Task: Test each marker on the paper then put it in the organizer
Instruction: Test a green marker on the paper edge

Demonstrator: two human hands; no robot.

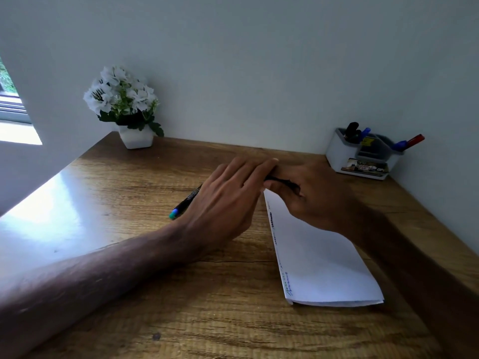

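Left hand point(228, 200): wrapped over the barrel of the marker point(187, 201), fingers lying close together along it, thumb hidden beneath
Right hand point(308, 194): fingers curled, pinching the marker's dark far end where the two hands meet; whether that piece is the cap I cannot tell
Marker: held roughly level just above the far end of the paper point(324, 263), its blue-green tail poking out below the left wrist
Step in hand: most likely pulling the cap off, or pressing it back on, around a test stroke
Doing it well: keep the left grip firm on the barrel and pull or push straight along the marker's length, with no sideways twist, so the tip does not smear the fingers; keep both hands over the paper so a slip marks the sheet, not the wood
Paper: folded white sheet lying on the tabletop point(207, 307), short test scribbles down its left edge, bare sheet beside them for the next stroke
Organizer point(337, 151): white, at the far right corner against the wall, well apart from the hands, with several markers point(416, 140) standing in it
Beyond: a white flower pot point(136, 139) at the far left corner
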